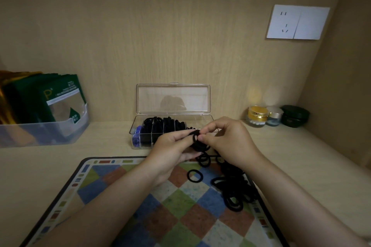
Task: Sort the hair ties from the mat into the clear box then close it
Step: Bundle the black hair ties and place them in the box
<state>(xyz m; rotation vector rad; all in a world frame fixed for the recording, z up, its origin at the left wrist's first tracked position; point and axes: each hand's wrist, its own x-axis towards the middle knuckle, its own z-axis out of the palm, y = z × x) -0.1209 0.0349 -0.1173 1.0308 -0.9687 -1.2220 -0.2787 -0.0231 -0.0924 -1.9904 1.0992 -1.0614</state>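
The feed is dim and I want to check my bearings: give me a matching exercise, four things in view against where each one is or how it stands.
1 clear box lid
2 bunch of hair ties
3 gold-lidded jar
4 green packets

A in the translucent bin, far left
B standing open at the back
C at the back right
D held by left hand and right hand

Pairs: 1-B, 2-D, 3-C, 4-A

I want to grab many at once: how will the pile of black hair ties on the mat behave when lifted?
Probably floppy: the bunch of hair ties pinched by the left hand and right hand droops limply. The pile of black hair ties on the mat looks interlocked, so neighbours may drag along. Lying flat, rolling seems unlikely.
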